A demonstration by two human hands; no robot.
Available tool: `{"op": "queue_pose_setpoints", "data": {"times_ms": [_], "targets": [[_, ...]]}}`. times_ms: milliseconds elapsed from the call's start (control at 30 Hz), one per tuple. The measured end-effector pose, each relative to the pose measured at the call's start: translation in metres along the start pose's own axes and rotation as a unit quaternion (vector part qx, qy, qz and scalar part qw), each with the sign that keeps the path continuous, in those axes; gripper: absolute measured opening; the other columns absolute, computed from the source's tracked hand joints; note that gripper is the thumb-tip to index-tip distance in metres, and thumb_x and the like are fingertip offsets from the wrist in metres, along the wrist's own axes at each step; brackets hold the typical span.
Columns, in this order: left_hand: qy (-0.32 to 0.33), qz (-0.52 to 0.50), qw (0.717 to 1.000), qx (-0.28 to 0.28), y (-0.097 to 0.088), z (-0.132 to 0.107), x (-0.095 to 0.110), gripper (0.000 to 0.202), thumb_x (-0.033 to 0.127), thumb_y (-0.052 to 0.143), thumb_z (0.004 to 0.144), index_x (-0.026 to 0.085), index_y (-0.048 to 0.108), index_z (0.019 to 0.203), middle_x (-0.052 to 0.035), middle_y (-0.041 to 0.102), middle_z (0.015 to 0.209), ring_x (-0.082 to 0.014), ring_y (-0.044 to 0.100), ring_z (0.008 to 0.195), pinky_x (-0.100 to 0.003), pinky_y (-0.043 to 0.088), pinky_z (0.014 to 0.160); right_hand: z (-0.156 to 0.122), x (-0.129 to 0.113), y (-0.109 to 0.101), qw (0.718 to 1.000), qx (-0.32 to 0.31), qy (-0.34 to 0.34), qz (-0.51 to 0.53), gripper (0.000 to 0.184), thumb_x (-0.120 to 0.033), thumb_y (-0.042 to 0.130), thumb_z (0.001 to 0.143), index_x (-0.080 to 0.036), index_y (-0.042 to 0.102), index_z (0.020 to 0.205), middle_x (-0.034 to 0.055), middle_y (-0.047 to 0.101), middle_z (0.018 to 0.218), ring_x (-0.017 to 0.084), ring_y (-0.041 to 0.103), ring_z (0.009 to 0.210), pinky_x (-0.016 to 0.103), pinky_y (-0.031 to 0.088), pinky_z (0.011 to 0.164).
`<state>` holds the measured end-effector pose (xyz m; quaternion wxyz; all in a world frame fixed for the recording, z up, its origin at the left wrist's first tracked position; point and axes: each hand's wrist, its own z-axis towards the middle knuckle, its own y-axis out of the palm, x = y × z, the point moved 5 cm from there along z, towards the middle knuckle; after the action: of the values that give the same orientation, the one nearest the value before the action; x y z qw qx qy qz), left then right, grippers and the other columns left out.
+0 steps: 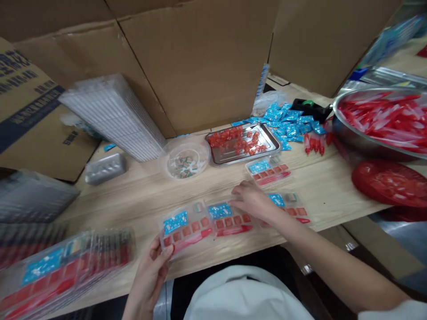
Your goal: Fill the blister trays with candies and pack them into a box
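My left hand (154,271) grips the near left corner of a clear filled tray (185,226) holding a blue packet, red squares and a red stick. My right hand (248,200) rests fingers-down on the top edge of a second filled tray (228,220) beside it, its fingers curled together. A third tray (293,206) lies partly under my right wrist. A fourth filled tray (269,171) sits further back.
A steel tray of red pieces (243,141), a clear bowl (187,162), loose blue packets (290,124) and a steel bowl of red sticks (383,120) stand behind. Stacked empty trays (113,118) lean left; filled trays (63,266) pile near left. Cardboard boxes (200,62) wall the back.
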<state>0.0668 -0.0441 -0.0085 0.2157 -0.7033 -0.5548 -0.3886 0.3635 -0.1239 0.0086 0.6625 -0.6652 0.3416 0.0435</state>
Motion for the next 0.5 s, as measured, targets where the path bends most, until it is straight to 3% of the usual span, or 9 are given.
{"op": "queue_pose_setpoints", "data": {"times_ms": [133, 267, 367, 500], "targets": [[-0.004, -0.027, 1.000, 0.012, -0.010, 0.002, -0.003, 0.068, 0.026, 0.084, 0.056, 0.021, 0.059, 0.119, -0.0045, 0.069, 0.105, -0.0198, 0.065, 0.095, -0.025, 0.051, 0.081, 0.028, 0.007, 0.018, 0.997, -0.073, -0.004, -0.007, 0.011, -0.029, 0.069, 0.073, -0.018, 0.071, 0.070, 0.0058, 0.068, 0.076, 0.020, 0.061, 0.079, 0.029, 0.043, 0.075], [-0.006, -0.043, 0.999, 0.013, -0.006, -0.001, -0.004, 0.066, 0.025, 0.084, 0.054, 0.020, 0.062, 0.116, -0.0049, 0.070, 0.103, -0.0212, 0.065, 0.097, -0.027, 0.050, 0.087, 0.036, 0.010, 0.023, 0.997, -0.078, 0.011, 0.008, 0.012, -0.025, 0.062, 0.077, -0.020, 0.068, 0.069, 0.0016, 0.069, 0.073, 0.016, 0.062, 0.072, 0.023, 0.041, 0.064], [-0.005, -0.047, 0.999, -0.005, 0.006, -0.005, -0.002, 0.065, 0.025, 0.083, 0.055, 0.020, 0.062, 0.116, -0.0057, 0.069, 0.106, -0.0229, 0.063, 0.102, -0.030, 0.048, 0.092, 0.020, 0.011, 0.008, 0.999, -0.014, 0.045, 0.006, 0.024, -0.025, 0.045, 0.087, -0.017, 0.065, 0.078, 0.0071, 0.068, 0.083, 0.019, 0.062, 0.082, 0.026, 0.042, 0.070], [0.004, -0.045, 0.998, -0.051, 0.038, -0.005, -0.003, 0.063, 0.030, 0.079, 0.062, 0.020, 0.058, 0.120, -0.0074, 0.066, 0.115, -0.0239, 0.057, 0.113, -0.033, 0.041, 0.101, -0.028, 0.015, -0.010, 0.989, 0.050, 0.109, 0.085, 0.031, -0.032, 0.031, 0.091, -0.019, 0.058, 0.084, 0.0068, 0.067, 0.080, 0.020, 0.063, 0.074, 0.029, 0.044, 0.066]]}}
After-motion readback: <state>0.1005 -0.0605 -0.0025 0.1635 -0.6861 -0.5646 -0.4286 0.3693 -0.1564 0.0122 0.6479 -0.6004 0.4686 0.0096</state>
